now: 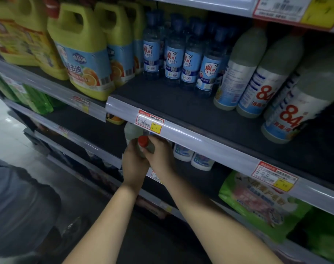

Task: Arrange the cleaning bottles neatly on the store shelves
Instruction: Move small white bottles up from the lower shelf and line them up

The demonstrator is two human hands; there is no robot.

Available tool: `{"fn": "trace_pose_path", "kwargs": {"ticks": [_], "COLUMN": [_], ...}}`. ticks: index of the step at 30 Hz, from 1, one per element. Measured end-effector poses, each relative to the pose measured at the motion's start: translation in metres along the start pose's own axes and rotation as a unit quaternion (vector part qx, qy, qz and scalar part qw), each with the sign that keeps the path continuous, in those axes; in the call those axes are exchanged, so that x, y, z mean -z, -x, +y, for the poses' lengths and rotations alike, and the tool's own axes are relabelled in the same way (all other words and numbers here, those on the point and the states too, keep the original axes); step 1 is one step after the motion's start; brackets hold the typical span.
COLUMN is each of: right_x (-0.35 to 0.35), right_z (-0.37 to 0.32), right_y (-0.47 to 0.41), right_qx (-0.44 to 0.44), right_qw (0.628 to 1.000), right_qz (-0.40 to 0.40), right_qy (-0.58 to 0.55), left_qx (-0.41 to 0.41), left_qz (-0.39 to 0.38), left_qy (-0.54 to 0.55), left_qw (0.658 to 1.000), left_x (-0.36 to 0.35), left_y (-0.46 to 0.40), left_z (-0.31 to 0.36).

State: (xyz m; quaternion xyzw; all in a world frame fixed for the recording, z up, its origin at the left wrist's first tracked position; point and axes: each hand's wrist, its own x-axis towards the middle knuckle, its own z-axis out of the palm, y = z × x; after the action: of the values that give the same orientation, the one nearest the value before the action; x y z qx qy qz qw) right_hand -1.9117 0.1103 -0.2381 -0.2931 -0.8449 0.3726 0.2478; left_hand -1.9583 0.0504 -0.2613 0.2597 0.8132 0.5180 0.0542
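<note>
I have both hands, left hand point(132, 162) and right hand point(159, 155), gripping the red-capped bottle point(143, 143) under the shelf edge point(181, 134); next I'd stand it upright toward one o'clock beside the white bottles point(183, 152).

I see open dark shelf point(181, 105) floor ahead of the blue-label bottles point(189, 60), yellow jugs point(86, 60) crowding its left, white 84 bottles point(267, 88) walling its right, price rail point(190, 138) overhanging the lower bay
</note>
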Motion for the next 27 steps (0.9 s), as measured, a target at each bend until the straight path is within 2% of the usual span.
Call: {"fn": "trace_pose_path", "kwargs": {"ticks": [3,6,10,12,16,27], "right_x": [0.007,0.010,0.018,0.027,0.053,0.151], "right_z": [-0.009,-0.019,-0.037,-0.048,-0.073,-0.133], "right_y": [0.007,0.020,0.038,0.046,0.062,0.086], "right_qx": [0.033,0.040,0.010,0.016,0.039,0.146], "right_qw": [0.999,0.998,1.000,0.999,0.989,0.966], "right_qz": [0.026,0.040,0.008,0.010,0.023,0.151], "right_qy": [-0.026,-0.041,-0.015,-0.037,-0.139,-0.152], "left_qx": [-0.032,-0.021,-0.003,-0.006,-0.069,-0.229], "left_qz": [0.002,-0.024,-0.004,0.016,0.017,0.063], "left_qy": [0.010,-0.002,-0.004,-0.003,-0.001,0.060], "left_qw": [0.999,0.999,1.000,1.000,0.997,0.969], "left_x": [0.014,0.028,0.043,0.051,0.068,0.086], "left_y": [0.008,0.018,0.035,0.042,0.053,0.064], "left_z": [0.010,0.014,0.016,0.024,0.051,0.154]}}
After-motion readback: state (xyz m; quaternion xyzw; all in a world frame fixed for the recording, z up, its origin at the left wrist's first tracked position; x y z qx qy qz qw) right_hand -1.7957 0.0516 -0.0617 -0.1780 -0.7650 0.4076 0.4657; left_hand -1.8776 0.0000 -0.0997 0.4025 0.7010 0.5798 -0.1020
